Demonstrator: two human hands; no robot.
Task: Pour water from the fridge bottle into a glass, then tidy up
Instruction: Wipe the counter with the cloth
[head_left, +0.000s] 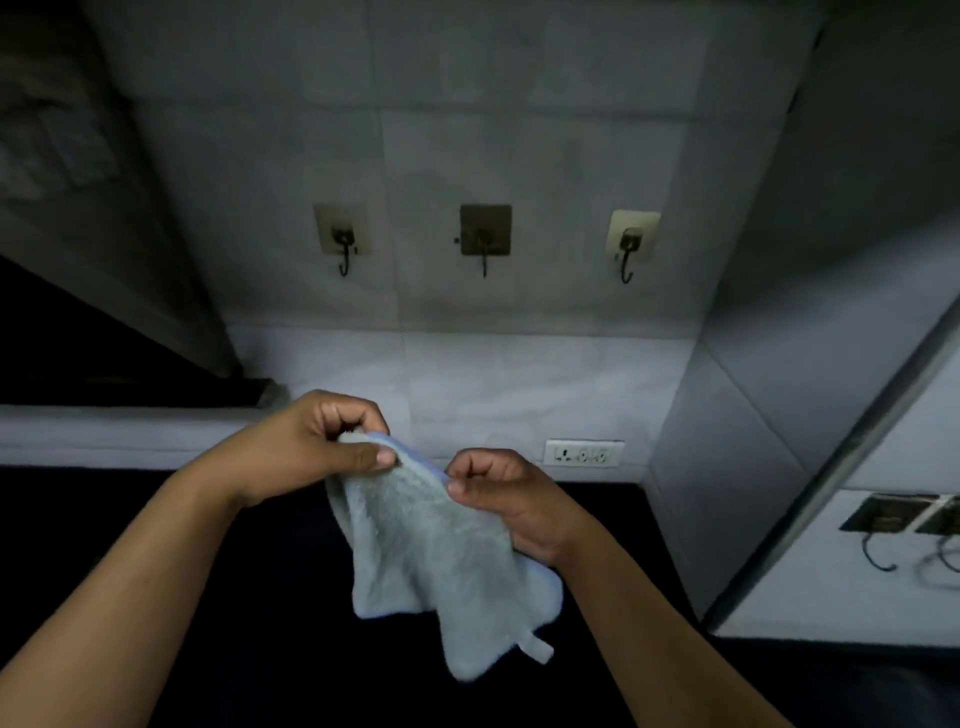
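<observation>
- Head view: both hands are up in front of the tiled wall (467, 171), holding a pale blue cloth (441, 561) by its top edge.
- The left hand (317, 447) pinches the upper left corner between thumb and curled fingers, pretty tight grip.
- The right hand (504, 499) pinches the same edge just to the right, fingers folded in over it. The two hands are near each other but not touching.
- The rest of the cloth hangs loose below them, over the dark countertop (260, 597), with a little hanging loop (537, 647) sticking out near the bottom right.
- Up on the wall there are three stick-on hooks in a row: left hook (343, 244), middle hook (484, 236), right hook (629, 244). All three are bare, well above the cloth.
- A white power socket (584, 453) sits low on the wall, just right of the right hand's knuckles.
- On the far right there's a shiny panel (852, 566) that shows what looks like a reflection of the hooks, but it's blurry so I can't say for sure.
- It's dim overall, and the cloth blocks the countertop behind it.
</observation>
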